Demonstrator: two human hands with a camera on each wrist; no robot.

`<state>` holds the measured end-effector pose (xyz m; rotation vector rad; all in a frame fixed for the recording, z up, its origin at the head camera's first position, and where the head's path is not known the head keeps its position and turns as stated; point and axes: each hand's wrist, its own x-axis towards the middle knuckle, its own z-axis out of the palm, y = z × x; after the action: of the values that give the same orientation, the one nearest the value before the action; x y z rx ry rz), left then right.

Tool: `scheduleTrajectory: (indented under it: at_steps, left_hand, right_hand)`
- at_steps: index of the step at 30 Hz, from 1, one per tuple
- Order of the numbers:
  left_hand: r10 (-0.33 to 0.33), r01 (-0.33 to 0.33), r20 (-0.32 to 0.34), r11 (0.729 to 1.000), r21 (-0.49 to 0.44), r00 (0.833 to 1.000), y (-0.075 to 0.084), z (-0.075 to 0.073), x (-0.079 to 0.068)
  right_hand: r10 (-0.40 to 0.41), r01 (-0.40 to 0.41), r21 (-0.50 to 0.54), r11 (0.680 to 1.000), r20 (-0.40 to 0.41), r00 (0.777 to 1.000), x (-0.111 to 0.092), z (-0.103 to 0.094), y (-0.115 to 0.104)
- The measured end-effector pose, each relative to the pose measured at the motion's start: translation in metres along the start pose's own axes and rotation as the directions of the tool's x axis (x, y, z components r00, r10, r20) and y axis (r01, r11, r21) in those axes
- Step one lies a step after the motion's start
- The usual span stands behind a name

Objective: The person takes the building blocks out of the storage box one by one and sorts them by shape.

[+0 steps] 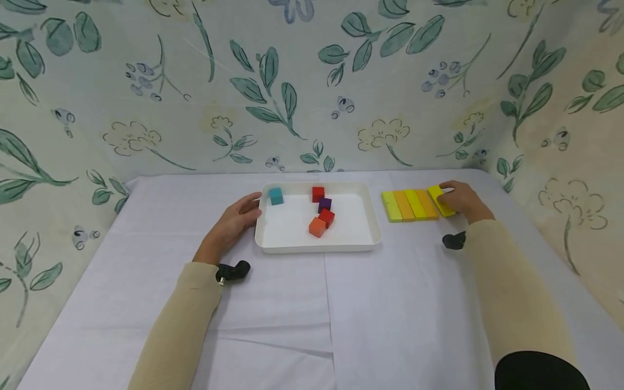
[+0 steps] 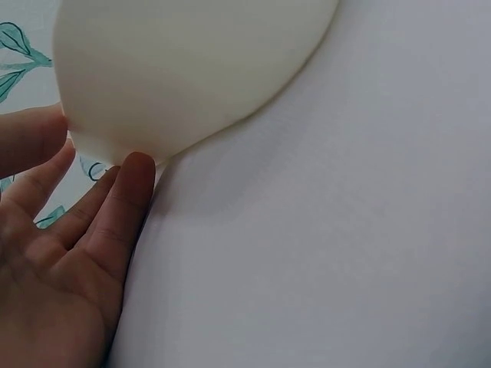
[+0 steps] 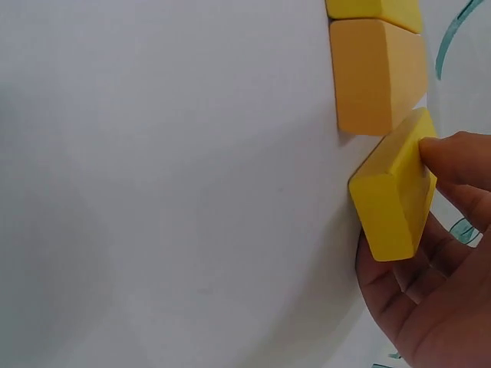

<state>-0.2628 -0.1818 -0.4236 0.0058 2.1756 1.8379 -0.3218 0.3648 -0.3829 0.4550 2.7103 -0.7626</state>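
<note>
Yellow block pinched by the right hand, near the tabletop's far right corner.
It sits between thumb and fingers; the left hand, loosely spread, touches the white tray.

A yellow block slants right of white tray.

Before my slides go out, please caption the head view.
Left hand touches a white tray of cubes; right hand grips a yellow block.
</note>
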Motion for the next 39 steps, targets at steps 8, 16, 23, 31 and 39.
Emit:
scheduleTrajectory:
  at_steps: [8,16,23,31,39]
  left_hand:
    - [-0.007,0.007,-0.001,1.000,-0.005,1.000,-0.0023,-0.0003,-0.0008]
    - [-0.014,0.014,0.002,1.000,-0.006,1.000,-0.0047,-0.0048,-0.0003]
    - [-0.019,0.019,0.007,1.000,-0.008,1.000,-0.0037,-0.0054,0.0000]
    - [-0.005,0.005,0.015,1.000,-0.017,1.000,-0.0021,-0.0034,0.0007]
    - [-0.018,0.019,0.026,0.999,-0.032,1.000,0.0005,-0.0044,0.0008]
  right_hand:
    - [0.013,-0.013,-0.017,1.000,0.004,1.000,-0.0006,0.0036,-0.0019]
    - [0.005,-0.004,-0.005,1.000,0.030,1.000,0.0020,0.0050,-0.0052]
    - [-0.007,0.008,-0.017,1.000,0.073,0.997,0.0025,0.0023,-0.0022]
    - [-0.015,0.019,-0.036,0.999,0.105,0.994,-0.0019,-0.0028,0.0000]
    - [-0.012,0.020,-0.053,0.998,0.137,0.990,0.0010,-0.0034,0.0034]
